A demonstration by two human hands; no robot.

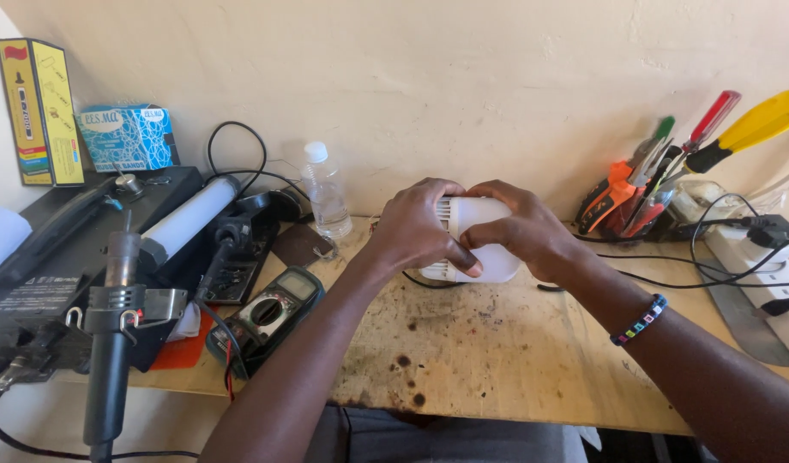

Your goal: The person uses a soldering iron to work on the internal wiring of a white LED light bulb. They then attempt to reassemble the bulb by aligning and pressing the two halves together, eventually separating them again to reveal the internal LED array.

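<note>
A large white bulb-shaped lamp [484, 257] with a ribbed white base lies above the stained wooden bench [497, 351], near its back edge. My left hand [416, 227] wraps the ribbed base end. My right hand [523, 227] grips the smooth white dome, thumb reaching across toward the left hand. Both hands hold it together in the middle of the view. A beaded bracelet [639, 320] sits on my right wrist.
A digital multimeter [270, 317], a hot-air gun in its holder [111, 334] and a dark soldering station [60, 257] stand at the left. A clear water bottle [326, 193] is by the wall. Screwdrivers and pliers [669, 167] and a white power strip [767, 274] are at the right.
</note>
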